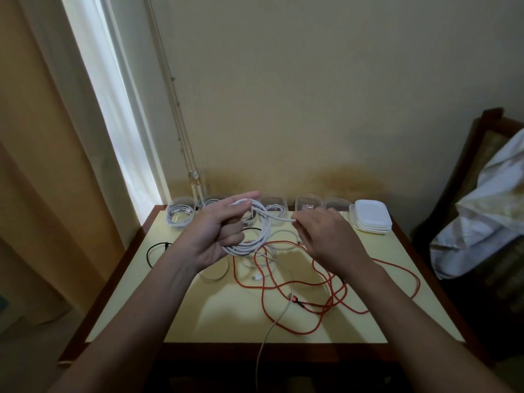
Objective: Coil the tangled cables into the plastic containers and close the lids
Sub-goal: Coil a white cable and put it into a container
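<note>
The left hand [212, 234] is gripping the coiled white cable [246, 247] above the table [226, 321] while the right hand [326, 236] is pinching its end, which next, I think, needs tucking into a far container [309, 202].

I'm in a lived-in room of a home. My small yellow-topped table [215, 316] stands against a stained cream wall [312, 80]. Beige curtains [37, 137] hang by a bright window [113, 114] to its left, and a wooden chair [493, 126] heaped with rumpled white cloth [487, 211] sits to its right.
</note>
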{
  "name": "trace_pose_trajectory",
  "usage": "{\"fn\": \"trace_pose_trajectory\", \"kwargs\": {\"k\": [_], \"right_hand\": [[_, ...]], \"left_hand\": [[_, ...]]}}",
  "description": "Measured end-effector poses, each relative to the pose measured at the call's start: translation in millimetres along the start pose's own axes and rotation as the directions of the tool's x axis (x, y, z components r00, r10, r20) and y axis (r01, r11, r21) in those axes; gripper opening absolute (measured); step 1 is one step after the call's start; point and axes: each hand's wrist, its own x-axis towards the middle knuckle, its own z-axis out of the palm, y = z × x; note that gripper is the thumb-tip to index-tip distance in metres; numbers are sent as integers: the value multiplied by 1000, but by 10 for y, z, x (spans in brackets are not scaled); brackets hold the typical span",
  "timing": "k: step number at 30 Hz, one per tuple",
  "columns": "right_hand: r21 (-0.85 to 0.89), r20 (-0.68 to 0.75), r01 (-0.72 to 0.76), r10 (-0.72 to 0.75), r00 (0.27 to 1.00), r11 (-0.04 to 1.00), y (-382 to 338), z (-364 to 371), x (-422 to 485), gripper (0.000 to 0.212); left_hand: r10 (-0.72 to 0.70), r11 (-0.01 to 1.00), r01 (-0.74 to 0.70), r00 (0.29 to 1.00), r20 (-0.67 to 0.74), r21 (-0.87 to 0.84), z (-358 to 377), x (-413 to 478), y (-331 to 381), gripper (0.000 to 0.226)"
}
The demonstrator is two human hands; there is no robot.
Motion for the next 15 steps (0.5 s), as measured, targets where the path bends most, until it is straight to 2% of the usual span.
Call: {"fn": "trace_pose_trajectory", "kwargs": {"k": [4,9,15], "right_hand": [[48,0,-127,127,992,991,17,47,-37,25],[351,-6,-317,341,940,881,1,80,8,23],[216,162,-418,390,907,882,125,176,-16,10]], "left_hand": [[-57,981,59,998,14,-183,0,-3,-4,30],[-96,961,114,992,83,-253,74,18,-67,27],[-120,947,145,987,104,-287,93,59,-145,25]]}}
